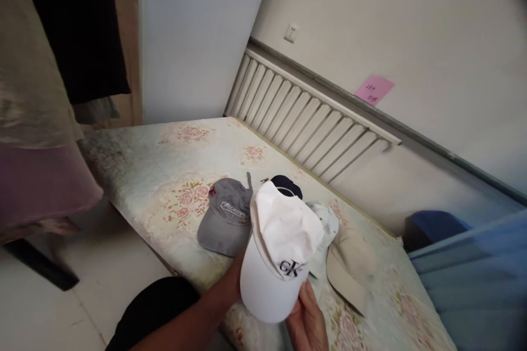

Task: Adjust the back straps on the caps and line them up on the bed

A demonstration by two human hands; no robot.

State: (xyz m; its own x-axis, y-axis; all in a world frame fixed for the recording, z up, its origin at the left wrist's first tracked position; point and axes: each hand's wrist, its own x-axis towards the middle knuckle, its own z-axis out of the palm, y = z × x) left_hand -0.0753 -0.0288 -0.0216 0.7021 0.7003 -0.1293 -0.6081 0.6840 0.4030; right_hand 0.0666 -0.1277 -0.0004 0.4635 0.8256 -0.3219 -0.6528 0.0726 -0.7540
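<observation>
A white baseball cap [284,225] with a dark letter logo is held up before me, its brim pointing down toward me. My right hand [308,315] is closed on the brim's right edge. At the left edge, my left hand [237,277] reaches behind the cap and supports it; its fingers are hidden. Just left of it lies a grey baseball cap [228,219] with white lettering. Behind the white cap, a navy cap [287,185] shows only in part. To the right are a pale patterned cap [327,222] and a beige cap [349,263].
The caps lie on a flower-patterned mattress [144,159]. A white radiator [304,115] runs along the wall beyond it. Clothes [74,22] hang at the left. At the right stand a blue curtain-like panel [486,269] and a dark blue object [436,225].
</observation>
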